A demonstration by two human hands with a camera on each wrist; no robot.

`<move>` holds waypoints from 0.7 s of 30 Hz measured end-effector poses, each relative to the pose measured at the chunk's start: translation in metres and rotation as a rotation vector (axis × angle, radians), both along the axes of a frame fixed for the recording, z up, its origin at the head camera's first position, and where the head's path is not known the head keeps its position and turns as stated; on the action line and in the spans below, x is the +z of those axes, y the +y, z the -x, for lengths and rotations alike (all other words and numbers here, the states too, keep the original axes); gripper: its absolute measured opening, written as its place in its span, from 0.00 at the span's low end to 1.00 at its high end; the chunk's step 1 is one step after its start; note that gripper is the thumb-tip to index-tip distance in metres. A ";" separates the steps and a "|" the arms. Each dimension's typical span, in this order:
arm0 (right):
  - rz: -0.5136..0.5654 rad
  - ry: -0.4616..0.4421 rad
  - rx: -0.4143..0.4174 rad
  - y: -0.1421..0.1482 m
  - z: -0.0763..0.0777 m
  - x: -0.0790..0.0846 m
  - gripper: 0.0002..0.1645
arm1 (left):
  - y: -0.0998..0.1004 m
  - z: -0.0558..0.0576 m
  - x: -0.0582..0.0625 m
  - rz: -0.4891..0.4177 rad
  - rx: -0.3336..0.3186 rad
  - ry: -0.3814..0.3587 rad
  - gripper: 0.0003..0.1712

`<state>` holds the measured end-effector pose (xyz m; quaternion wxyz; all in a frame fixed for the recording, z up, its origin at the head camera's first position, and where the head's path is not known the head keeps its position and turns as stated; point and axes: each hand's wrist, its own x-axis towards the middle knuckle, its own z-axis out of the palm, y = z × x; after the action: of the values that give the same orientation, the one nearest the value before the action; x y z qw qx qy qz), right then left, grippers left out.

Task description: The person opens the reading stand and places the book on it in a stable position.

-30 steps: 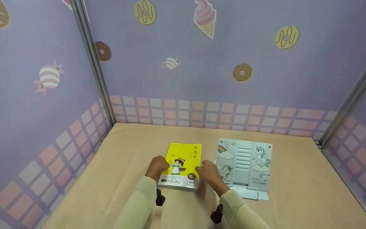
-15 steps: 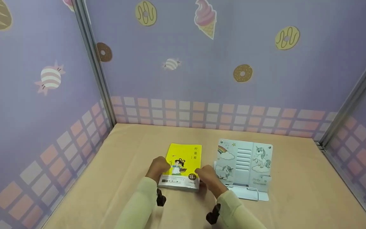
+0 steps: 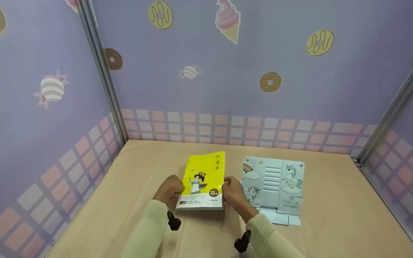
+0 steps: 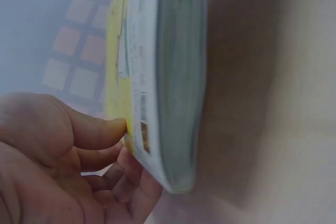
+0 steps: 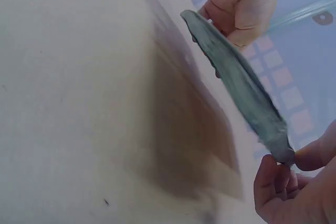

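Note:
A yellow paperback book (image 3: 206, 172) with a white lower band and a drawn girl on its cover is held between both hands, raised off the table. My left hand (image 3: 169, 188) pinches its left edge, thumb on the cover and fingers beneath, as the left wrist view shows with the book (image 4: 181, 87) seen along its page edges. On the opposite side, my right hand (image 3: 236, 193) pinches the right edge. In the right wrist view the book's page block (image 5: 239, 82) spans the two hands, with its shadow on the cloth below.
Just right of the right hand stands a pale blue metal book stand (image 3: 274, 182) with unicorn pictures and a wire holder at its foot. A beige cloth covers the table (image 3: 328, 222). Patterned purple walls (image 3: 206, 96) enclose the back and sides.
The book has come up off the table, its far edge tilting upward, and shifted slightly left. Both hands have changed from resting at its sides to gripping its edges. The stand stays put.

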<state>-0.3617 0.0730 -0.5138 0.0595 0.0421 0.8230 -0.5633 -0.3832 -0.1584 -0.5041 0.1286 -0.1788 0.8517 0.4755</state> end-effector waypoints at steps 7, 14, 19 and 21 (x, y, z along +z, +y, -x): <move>-0.121 0.288 -0.028 0.028 -0.005 0.028 0.22 | 0.023 0.004 0.025 -0.173 -0.007 0.145 0.23; -0.169 0.422 -0.098 0.073 -0.005 0.042 0.22 | 0.059 -0.001 0.041 -0.227 -0.066 0.335 0.20; -0.172 0.433 -0.123 0.102 -0.007 0.046 0.23 | 0.085 -0.003 0.045 -0.242 -0.094 0.426 0.18; -0.172 0.445 -0.135 0.113 -0.008 0.048 0.23 | 0.096 -0.003 0.047 -0.234 -0.106 0.467 0.17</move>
<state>-0.3541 0.1859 -0.4662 -0.1648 -0.0229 0.8562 -0.4891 -0.3806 -0.0627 -0.4573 -0.0268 -0.0035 0.8057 0.5917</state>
